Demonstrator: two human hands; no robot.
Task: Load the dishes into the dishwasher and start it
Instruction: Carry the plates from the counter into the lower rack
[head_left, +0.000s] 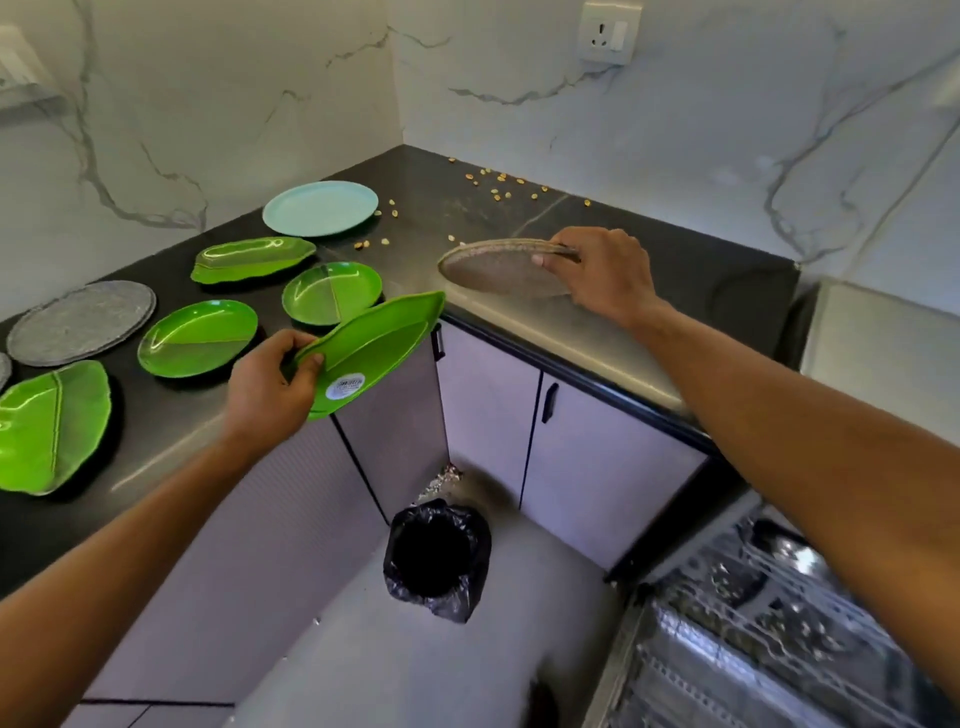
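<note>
Plates (197, 338) lie spread along the counter's (675, 270) left run, kernels (498, 179) behind them toward the corner. A leaf-shaped plate (374, 343) juts past the edge, left of a round plate (498, 270). Below stands the bin (436, 558), with the dishwasher rack (753, 623) to its right.

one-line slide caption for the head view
Left hand holds a green leaf-shaped plate while right hand grips a speckled round plate at the dark countertop.

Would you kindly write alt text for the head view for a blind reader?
The left hand holds a green leaf-shaped plate just off the dark counter; the right hand grips the rim of a grey round plate on it. Four more green plates, a pale blue plate and another grey plate lie there; a black-lined bin and a dishwasher rack are below.
</note>
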